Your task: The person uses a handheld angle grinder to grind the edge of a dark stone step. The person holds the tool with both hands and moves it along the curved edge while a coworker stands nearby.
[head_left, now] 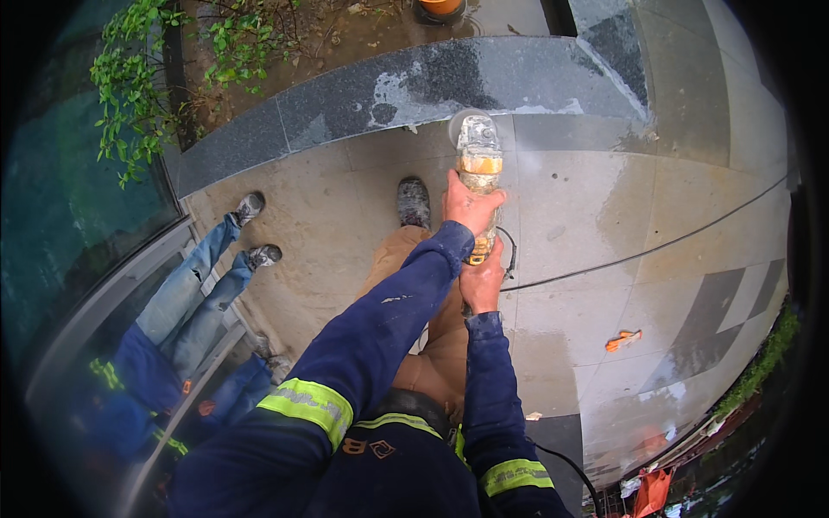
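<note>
Both of my hands hold a dusty, yellow-and-grey angle grinder (pixel 480 177). My left hand (pixel 471 207) is wrapped round its body just behind the yellow band. Closer to me, my right hand (pixel 482 281) grips the rear end near the power cord. At the far end the round disc (pixel 465 128) looks blurred and is partly hidden behind the grinder's head. It lies at the lower edge of a dark stone curb (pixel 345 104), which has wet and pale dusty patches; whether it touches the stone I cannot tell.
A black cord (pixel 639 256) runs right across the paving. An orange-and-white glove (pixel 623 340) lies on the tiles. At left, another person's jeans-clad legs (pixel 194 281) are beside a metal-framed glass pane (pixel 78 198). Leafy branches (pixel 138 86) overhang the curb.
</note>
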Demonstrator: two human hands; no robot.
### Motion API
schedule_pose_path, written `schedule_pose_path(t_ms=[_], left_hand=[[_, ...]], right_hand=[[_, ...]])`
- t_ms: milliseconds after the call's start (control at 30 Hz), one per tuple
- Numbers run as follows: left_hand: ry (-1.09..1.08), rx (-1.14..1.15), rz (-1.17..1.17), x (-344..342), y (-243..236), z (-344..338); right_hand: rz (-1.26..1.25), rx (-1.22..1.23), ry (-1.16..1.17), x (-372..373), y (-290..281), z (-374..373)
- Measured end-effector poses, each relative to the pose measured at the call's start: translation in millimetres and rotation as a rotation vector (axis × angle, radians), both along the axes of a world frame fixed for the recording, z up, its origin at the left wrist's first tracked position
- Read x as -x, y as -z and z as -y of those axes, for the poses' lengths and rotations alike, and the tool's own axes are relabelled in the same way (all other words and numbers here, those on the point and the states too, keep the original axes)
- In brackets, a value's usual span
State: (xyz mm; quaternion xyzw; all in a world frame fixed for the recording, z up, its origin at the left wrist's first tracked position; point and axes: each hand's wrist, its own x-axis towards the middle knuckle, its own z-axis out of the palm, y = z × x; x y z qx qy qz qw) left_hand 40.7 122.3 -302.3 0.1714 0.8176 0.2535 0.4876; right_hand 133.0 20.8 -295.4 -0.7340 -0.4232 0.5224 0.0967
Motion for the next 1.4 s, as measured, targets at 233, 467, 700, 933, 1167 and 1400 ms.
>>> schedule_pose_path(t_ms=[233, 467, 700, 933, 1167, 1400], left_hand=[[-0.002, -0.038, -0.098, 16.0, -0.4, 22.0], [0.031, -0.073, 0.080, -20.4, 5.9, -12.2], [-0.038, -0.072, -0.022, 0.4, 12.7, 6.0], [-0.145, -0.113, 0.010, 19.6, 21.8, 31.5], [-0.248, -0.229, 0.217, -15.9, 41.6, 23.0], [-0.157, -0.168, 0.207, -42.9, 41.0, 9.7]], right_hand=[[-0.042, -0.028, 0.018, 16.0, -8.3, 19.2], [0.058, -0.022, 0.066, -15.3, 1.3, -8.9], [0.012, 0.030, -0.016, -4.1, 5.3, -1.7], [-0.045, 0.032, -0.103, 7.6, -5.0, 6.1], [0.116, -0.044, -0.155, -24.4, 3.8, -4.0], [0.151, -0.015, -0.050, -43.4, 5.0, -8.0]])
